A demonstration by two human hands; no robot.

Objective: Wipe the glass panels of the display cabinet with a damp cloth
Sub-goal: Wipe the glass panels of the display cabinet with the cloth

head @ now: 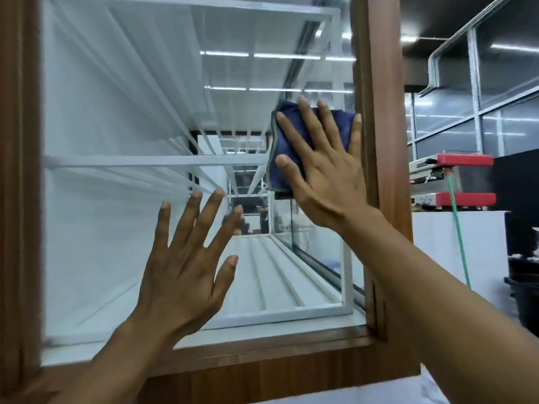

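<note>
The cloth (345,128) was dark blue with a thin grey edge, folded into a thick square. It lay flat on the glass panel (116,214), in the upper right part of the glass, a bit right of the middle of the frame.

The glass was see-through, with bright light stripes shining on it. Behind it ran long white shelves (160,161), going far back. A brown wooden frame (379,83) went all round the glass. The cloth's right edge sat just beside the wooden post on the right. To the left of the cloth and below it was a lot of bare glass.

The right hand (326,176) pressed on the cloth with straight, spread fingers, and its little finger touched the wooden post. The left hand (180,269) was lower, in the middle of the frame, wide open, fingers up and apart, holding nothing. It was flat at the glass, but I could not tell if it touched.

Far right stood a red and silver machine (455,176) on a white counter, with a green hose (459,237) hanging down.
</note>
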